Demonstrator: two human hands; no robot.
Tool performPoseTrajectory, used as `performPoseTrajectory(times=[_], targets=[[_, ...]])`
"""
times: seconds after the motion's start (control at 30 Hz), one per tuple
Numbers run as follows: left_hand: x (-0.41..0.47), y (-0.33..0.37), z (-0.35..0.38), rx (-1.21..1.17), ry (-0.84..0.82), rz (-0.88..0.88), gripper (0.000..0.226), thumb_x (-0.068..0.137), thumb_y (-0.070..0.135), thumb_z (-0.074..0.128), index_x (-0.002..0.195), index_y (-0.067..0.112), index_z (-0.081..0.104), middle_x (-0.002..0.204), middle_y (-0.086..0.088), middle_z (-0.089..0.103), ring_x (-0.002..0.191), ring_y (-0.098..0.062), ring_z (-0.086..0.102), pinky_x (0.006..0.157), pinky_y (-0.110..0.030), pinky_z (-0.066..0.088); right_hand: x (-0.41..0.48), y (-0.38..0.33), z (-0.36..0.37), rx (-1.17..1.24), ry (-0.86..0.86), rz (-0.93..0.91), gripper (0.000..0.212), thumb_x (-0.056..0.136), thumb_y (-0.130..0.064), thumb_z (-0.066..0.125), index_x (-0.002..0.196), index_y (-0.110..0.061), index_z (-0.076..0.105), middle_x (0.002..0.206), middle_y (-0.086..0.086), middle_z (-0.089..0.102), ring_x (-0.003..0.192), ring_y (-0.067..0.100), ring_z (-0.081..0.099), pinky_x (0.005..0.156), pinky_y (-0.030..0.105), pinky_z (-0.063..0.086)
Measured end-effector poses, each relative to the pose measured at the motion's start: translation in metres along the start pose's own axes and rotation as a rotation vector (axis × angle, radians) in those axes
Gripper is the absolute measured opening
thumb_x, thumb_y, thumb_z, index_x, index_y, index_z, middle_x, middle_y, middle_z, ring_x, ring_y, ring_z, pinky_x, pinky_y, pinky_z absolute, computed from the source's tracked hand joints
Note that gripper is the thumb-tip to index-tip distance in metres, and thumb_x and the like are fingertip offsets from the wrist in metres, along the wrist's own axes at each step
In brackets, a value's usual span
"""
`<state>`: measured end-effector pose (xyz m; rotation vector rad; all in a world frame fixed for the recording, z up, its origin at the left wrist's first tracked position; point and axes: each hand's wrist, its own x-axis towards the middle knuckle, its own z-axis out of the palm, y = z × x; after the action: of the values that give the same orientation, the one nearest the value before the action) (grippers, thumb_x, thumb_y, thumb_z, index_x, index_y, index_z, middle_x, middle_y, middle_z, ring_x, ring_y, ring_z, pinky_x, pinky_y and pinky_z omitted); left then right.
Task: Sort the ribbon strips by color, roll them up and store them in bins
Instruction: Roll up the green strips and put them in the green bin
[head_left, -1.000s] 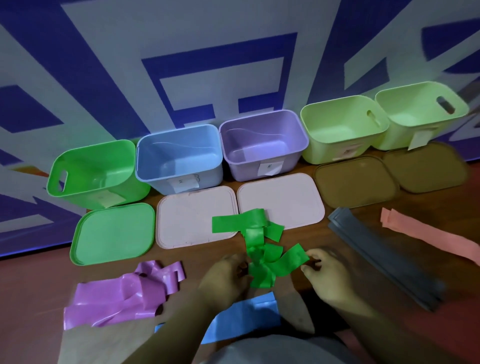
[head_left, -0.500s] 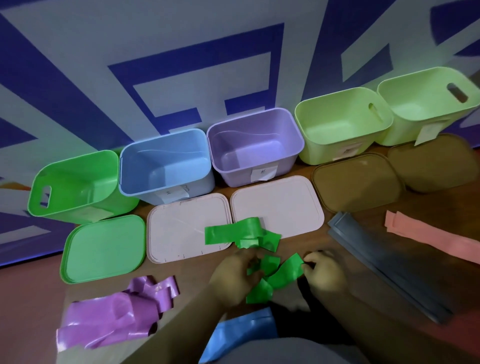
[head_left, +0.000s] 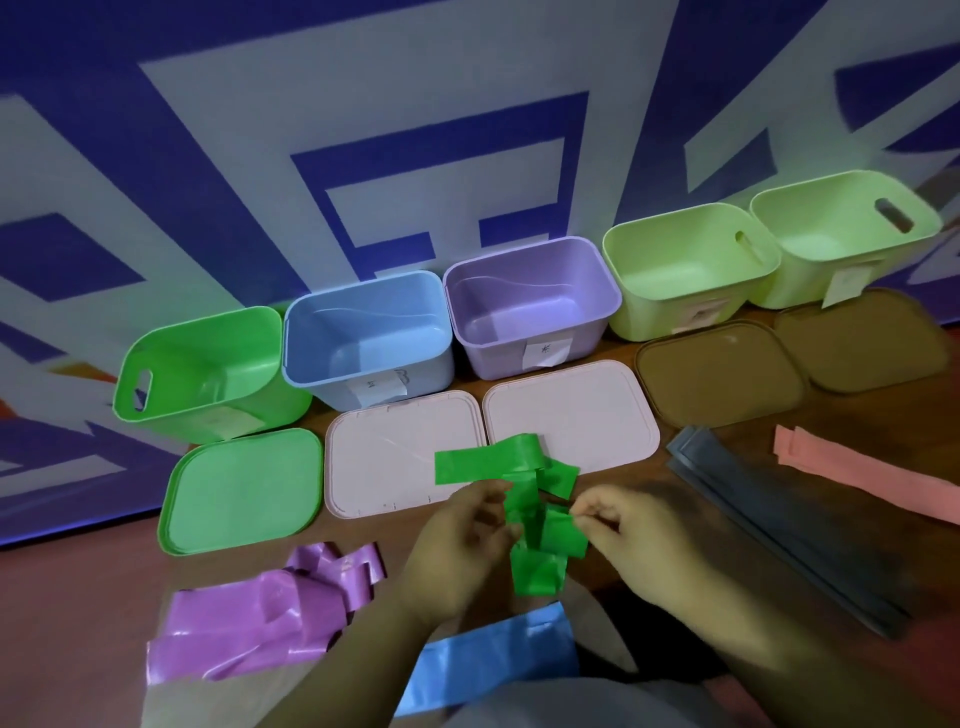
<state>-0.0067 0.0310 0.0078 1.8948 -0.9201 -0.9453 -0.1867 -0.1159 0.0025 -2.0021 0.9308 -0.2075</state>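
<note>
A tangle of green ribbon strips (head_left: 535, 519) lies on the wooden table in front of me. My left hand (head_left: 457, 545) pinches the strips from the left and my right hand (head_left: 634, 535) pinches them from the right. One green loop (head_left: 488, 460) reaches over the pink lids. Purple strips (head_left: 260, 613) lie in a heap at the left, a blue strip (head_left: 488, 660) near my body, grey strips (head_left: 779, 525) and pink strips (head_left: 872, 478) at the right. Along the wall stand a green bin (head_left: 208, 374), a blue bin (head_left: 363, 343), a purple bin (head_left: 524, 306) and two light green bins (head_left: 685, 270) (head_left: 841, 234).
Lids lie flat in front of the bins: a green lid (head_left: 244, 488), two pale pink lids (head_left: 395, 447) (head_left: 576, 421) and two brown lids (head_left: 722, 379) (head_left: 862, 343). A blue-and-white patterned wall (head_left: 415, 130) rises right behind the bins.
Both hands have drawn closer together on the green strips and gathered them into a tighter bunch. The view has tilted and shifted slightly.
</note>
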Motion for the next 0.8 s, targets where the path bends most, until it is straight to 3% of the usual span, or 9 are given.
performPoseTrajectory(times=[0.07, 0.17, 0.27, 0.37, 0.5, 0.63, 0.73, 0.8], targets=[[-0.004, 0.009, -0.003, -0.125, -0.031, 0.000, 0.036, 0.085, 0.027, 0.070, 0.118, 0.039, 0.061, 0.110, 0.004, 0.064, 0.101, -0.010, 0.062, 0.088, -0.021, 0.051, -0.006, -0.025, -0.009, 0.027, -0.023, -0.054, 0.014, 0.085, -0.013, 0.072, 0.086, -0.028, 0.073, 0.083, -0.019, 0.070, 0.083, -0.004, 0.066, 0.071, 0.008, 0.046], [-0.010, 0.020, -0.005, -0.277, -0.064, 0.018, 0.034, 0.081, 0.025, 0.068, 0.115, 0.028, 0.066, 0.110, -0.003, 0.068, 0.105, -0.017, 0.063, 0.092, -0.028, 0.053, -0.013, -0.049, -0.012, 0.116, -0.030, -0.056, 0.017, 0.085, -0.011, 0.074, 0.088, -0.028, 0.075, 0.084, -0.019, 0.071, 0.082, -0.001, 0.067, 0.072, 0.009, 0.047], [-0.015, 0.026, -0.005, -0.355, -0.069, 0.075, 0.019, 0.084, 0.014, 0.070, 0.103, 0.013, 0.068, 0.098, -0.013, 0.069, 0.090, -0.020, 0.064, 0.083, -0.032, 0.052, -0.017, -0.061, -0.009, 0.207, -0.021, -0.031, 0.017, 0.083, -0.008, 0.075, 0.088, -0.025, 0.075, 0.081, -0.014, 0.073, 0.079, 0.004, 0.069, 0.073, 0.017, 0.053], [-0.018, 0.026, -0.007, -0.393, -0.042, 0.086, 0.007, 0.086, 0.006, 0.070, 0.091, 0.010, 0.068, 0.080, -0.011, 0.064, 0.077, -0.017, 0.058, 0.074, -0.032, 0.048, -0.020, -0.066, -0.004, 0.295, 0.005, 0.014, 0.022, 0.081, -0.005, 0.076, 0.087, -0.026, 0.074, 0.082, -0.009, 0.073, 0.078, 0.005, 0.069, 0.072, 0.018, 0.054], [-0.020, 0.023, -0.011, -0.460, 0.002, 0.064, 0.002, 0.086, 0.004, 0.070, 0.086, 0.005, 0.068, 0.073, -0.018, 0.059, 0.071, -0.020, 0.056, 0.069, -0.029, 0.049, -0.021, -0.067, 0.003, 0.357, 0.022, 0.066, 0.023, 0.081, -0.004, 0.077, 0.081, -0.026, 0.073, 0.080, -0.008, 0.074, 0.075, 0.006, 0.069, 0.070, 0.019, 0.053], [-0.023, 0.024, -0.018, -0.489, 0.087, 0.050, 0.006, 0.088, -0.013, 0.060, 0.084, -0.009, 0.062, 0.069, -0.013, 0.056, 0.062, -0.009, 0.055, 0.058, -0.018, 0.048, -0.016, -0.061, 0.007, 0.413, 0.014, 0.119, 0.022, 0.082, -0.002, 0.074, 0.079, -0.024, 0.074, 0.077, 0.000, 0.075, 0.072, 0.014, 0.071, 0.072, 0.030, 0.056], [-0.022, 0.018, -0.026, -0.485, 0.139, -0.013, 0.013, 0.089, -0.015, 0.057, 0.081, -0.006, 0.061, 0.061, 0.005, 0.060, 0.058, -0.002, 0.055, 0.056, -0.015, 0.047, -0.004, -0.055, 0.010, 0.391, 0.006, 0.161, 0.022, 0.083, -0.001, 0.073, 0.081, -0.023, 0.074, 0.079, 0.001, 0.075, 0.073, 0.017, 0.072, 0.075, 0.033, 0.056], [-0.019, 0.009, -0.035, -0.442, 0.182, -0.036, 0.016, 0.088, -0.013, 0.060, 0.079, 0.000, 0.063, 0.065, 0.004, 0.061, 0.064, -0.006, 0.055, 0.063, -0.018, 0.047, 0.006, -0.050, 0.013, 0.369, -0.005, 0.187, 0.020, 0.084, -0.003, 0.073, 0.083, -0.023, 0.073, 0.080, 0.000, 0.075, 0.076, 0.016, 0.072, 0.077, 0.032, 0.056]])
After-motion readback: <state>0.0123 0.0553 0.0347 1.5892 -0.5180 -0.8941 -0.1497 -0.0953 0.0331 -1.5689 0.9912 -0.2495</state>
